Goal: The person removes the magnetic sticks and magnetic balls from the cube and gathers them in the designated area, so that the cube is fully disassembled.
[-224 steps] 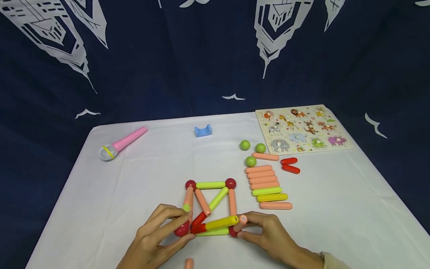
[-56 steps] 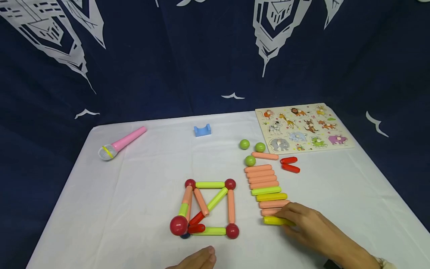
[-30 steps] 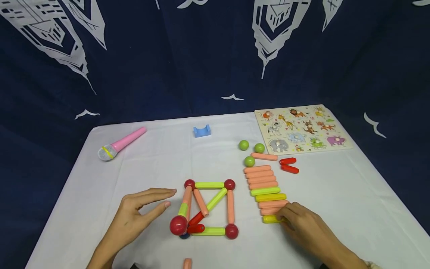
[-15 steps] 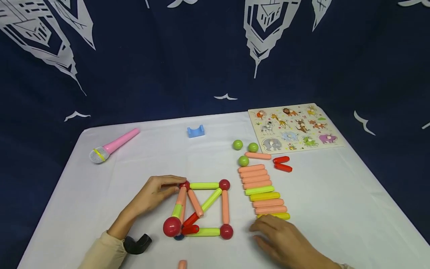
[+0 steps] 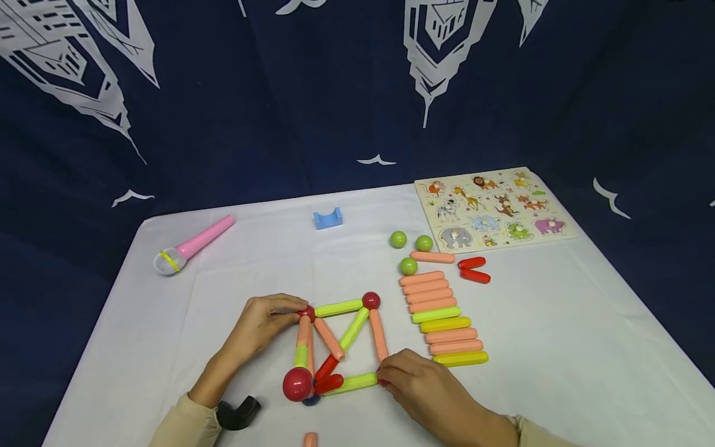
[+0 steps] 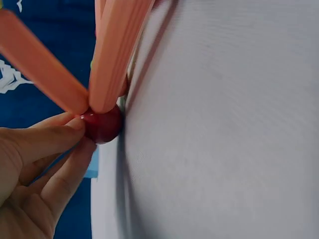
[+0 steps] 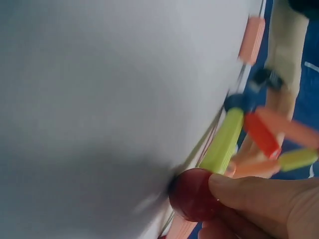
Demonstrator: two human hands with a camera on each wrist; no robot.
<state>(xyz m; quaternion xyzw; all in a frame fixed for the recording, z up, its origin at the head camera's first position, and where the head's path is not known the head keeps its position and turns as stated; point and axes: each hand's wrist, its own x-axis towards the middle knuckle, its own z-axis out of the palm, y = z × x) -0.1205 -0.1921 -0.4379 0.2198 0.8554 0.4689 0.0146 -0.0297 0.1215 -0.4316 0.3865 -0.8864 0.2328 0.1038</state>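
A frame of coloured rods and balls lies on the white table. My left hand pinches the red ball at its far left corner. At the near right corner, my right hand pinches another red ball, mostly hidden in the head view. A light-green rod joins the far corners, and an orange rod runs along the right side. Near the left front, a big red ball sits raised above a dark blue ball. Short red rods point inward there.
Right of the frame lies a row of orange, green and yellow rods. Beyond are green balls, two red rods and an animal puzzle board. A blue cradle-shaped block, a pink microphone and a loose orange rod lie about.
My right hand laid an orange and a yellow rod at the row's near end, then moved left to the corner ball. My left hand came to the far left ball. The frame has turned slightly.
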